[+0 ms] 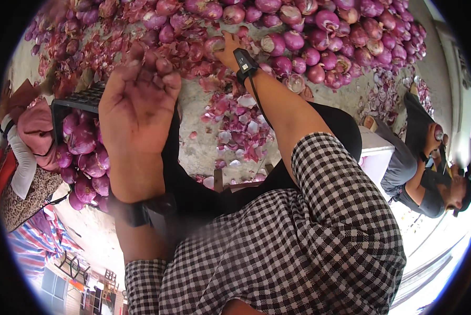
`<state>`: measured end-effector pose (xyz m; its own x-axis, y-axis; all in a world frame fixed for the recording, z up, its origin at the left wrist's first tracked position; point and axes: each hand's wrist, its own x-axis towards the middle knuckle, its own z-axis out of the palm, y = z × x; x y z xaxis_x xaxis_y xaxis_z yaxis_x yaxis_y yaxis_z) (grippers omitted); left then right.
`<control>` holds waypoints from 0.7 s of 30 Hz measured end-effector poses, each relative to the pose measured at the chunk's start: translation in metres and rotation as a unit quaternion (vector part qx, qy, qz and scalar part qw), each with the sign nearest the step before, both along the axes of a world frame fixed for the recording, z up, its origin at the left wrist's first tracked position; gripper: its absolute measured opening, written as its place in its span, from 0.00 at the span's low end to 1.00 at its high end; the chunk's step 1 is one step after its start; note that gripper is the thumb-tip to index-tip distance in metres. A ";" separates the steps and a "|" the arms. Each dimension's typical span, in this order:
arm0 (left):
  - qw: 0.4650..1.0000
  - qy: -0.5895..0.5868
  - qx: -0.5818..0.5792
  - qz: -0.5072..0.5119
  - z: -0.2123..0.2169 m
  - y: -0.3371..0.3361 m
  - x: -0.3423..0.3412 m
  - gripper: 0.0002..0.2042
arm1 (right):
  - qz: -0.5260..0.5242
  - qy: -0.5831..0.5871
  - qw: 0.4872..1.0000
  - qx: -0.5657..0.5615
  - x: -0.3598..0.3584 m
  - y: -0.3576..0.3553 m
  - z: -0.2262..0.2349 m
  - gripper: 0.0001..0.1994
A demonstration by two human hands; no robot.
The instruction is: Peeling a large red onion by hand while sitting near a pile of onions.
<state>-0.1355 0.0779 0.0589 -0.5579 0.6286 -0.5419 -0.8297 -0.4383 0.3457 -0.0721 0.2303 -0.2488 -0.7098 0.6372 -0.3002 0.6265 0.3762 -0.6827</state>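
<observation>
My left hand [141,92] is raised close to the camera, palm facing up and fingers loosely curled. Nothing lies in it, and its skin is stained purple. Farther forward, my right hand [229,51] reaches to the edge of the onion pile with its fingers about a red onion [213,46]. How firmly they grip it is hard to see. Loose onion skins [190,50] lie around that onion. A large heap of red onions [319,39] spreads to the right of my right hand. Each wrist wears a black strapped device.
A black crate [78,102] holding red onions [85,149] stands at my left. Peeled skins [240,126] cover the concrete floor between my legs. At the left is a person in pink and leopard-print cloth [35,123]; at the right another person [424,178] sits holding an onion.
</observation>
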 end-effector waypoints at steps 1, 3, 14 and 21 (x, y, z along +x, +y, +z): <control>1.000 -0.001 0.003 -0.003 0.001 0.001 0.001 0.10 | 0.022 0.015 1.000 0.008 -0.005 0.000 -0.008 0.36; 1.000 -0.001 0.006 -0.008 0.002 0.002 0.002 0.11 | 0.082 -0.025 0.995 0.050 -0.015 0.001 -0.019 0.34; 1.000 -0.005 0.002 -0.026 -0.005 0.007 0.005 0.12 | 0.146 -0.085 0.985 0.021 0.011 -0.014 -0.026 0.36; 0.998 0.038 -0.054 -0.023 -0.004 0.010 0.012 0.13 | 0.024 0.140 0.983 -0.114 0.038 0.003 0.029 0.41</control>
